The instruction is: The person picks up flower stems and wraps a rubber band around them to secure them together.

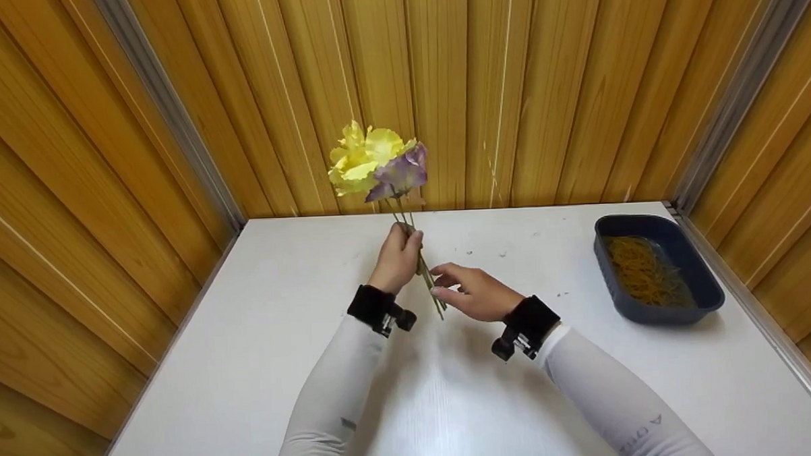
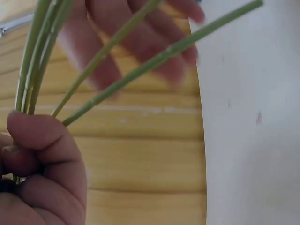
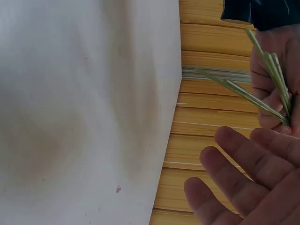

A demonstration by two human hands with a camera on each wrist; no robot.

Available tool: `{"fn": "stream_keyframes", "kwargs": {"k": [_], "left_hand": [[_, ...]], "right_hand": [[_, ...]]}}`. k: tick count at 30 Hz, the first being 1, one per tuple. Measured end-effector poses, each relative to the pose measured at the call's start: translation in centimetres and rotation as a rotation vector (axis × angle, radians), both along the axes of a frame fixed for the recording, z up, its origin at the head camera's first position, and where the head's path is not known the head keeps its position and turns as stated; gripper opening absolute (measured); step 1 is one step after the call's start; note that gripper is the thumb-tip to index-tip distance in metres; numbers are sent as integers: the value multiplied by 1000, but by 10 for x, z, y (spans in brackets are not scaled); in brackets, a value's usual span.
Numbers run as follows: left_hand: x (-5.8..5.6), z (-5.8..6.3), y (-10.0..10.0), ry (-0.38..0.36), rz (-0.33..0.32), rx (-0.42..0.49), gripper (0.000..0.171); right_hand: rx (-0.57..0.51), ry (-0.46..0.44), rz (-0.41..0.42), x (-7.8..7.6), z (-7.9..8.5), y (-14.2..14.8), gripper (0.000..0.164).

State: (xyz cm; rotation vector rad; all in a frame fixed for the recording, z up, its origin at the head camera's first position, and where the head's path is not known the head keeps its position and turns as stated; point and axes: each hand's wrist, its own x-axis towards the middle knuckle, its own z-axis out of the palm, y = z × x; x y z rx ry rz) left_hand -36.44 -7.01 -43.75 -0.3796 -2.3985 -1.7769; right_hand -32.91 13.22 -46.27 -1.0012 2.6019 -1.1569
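Observation:
My left hand [image 1: 398, 258] grips a small bunch of flowers by their green stems [image 2: 37, 61], thumb pressed across them. Above that hand stand ruffled yellow blooms [image 1: 359, 162] and a purple bloom [image 1: 403, 173]. Below the grip the stem ends fan apart; in the left wrist view two of them slant away from the rest. Close beside these lower ends is my right hand [image 1: 472, 292], its fingers [image 3: 234, 180] spread and loosely bent with nothing held. Whether its fingertips touch a stem in the head view I cannot tell.
At the right of the white table [image 1: 267, 327] stands a dark blue-grey tub [image 1: 671, 313] holding a tangle of yellow-brown rubber-band-like strands [image 1: 640, 270]. Wood-patterned walls [image 1: 441, 85] rise behind the table and on both sides. Small specks dot the tabletop.

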Motion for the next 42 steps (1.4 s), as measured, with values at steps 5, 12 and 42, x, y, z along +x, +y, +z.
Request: {"fn": "stream_keyframes", "kwargs": {"k": [5, 12, 42], "left_hand": [[9, -2, 19, 22, 22, 66, 13], [15, -8, 27, 9, 36, 136, 13], [35, -7, -3, -448, -403, 1119, 40]], "right_hand": [[-63, -48, 12, -2, -4, -2, 23], [-67, -69, 15, 0, -4, -3, 23], [54, -30, 180, 23, -13, 3, 31]]}}
